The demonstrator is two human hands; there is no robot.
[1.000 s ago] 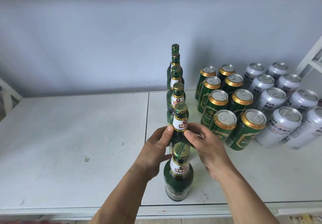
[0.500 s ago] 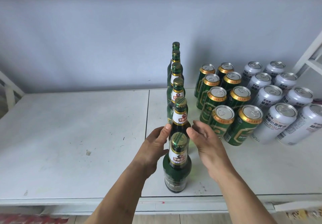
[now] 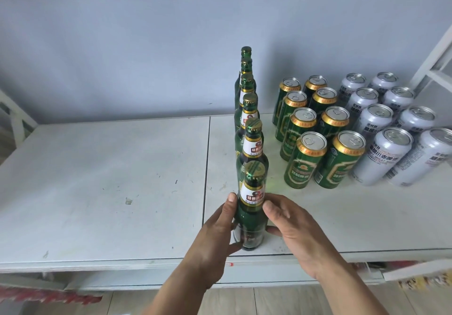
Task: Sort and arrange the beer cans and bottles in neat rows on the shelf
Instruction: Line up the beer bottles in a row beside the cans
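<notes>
Several green glass beer bottles stand in one straight row running from the back wall to the front of the white shelf. The front bottle stands near the shelf's front edge. My left hand holds its left side, thumb up along the glass and fingers curled low around the body. My right hand holds its right side with thumb and fingertips. To the right stand two rows of green cans and two rows of silver cans, all upright.
A seam splits the shelf into two boards; the left board bears only scuffs. A white shelf upright rises at the far right and another frame part at the far left. The blue-grey wall closes the back.
Both hands have come down and back from the second bottle's neck to the body of the front bottle, and now hold it from both sides.
</notes>
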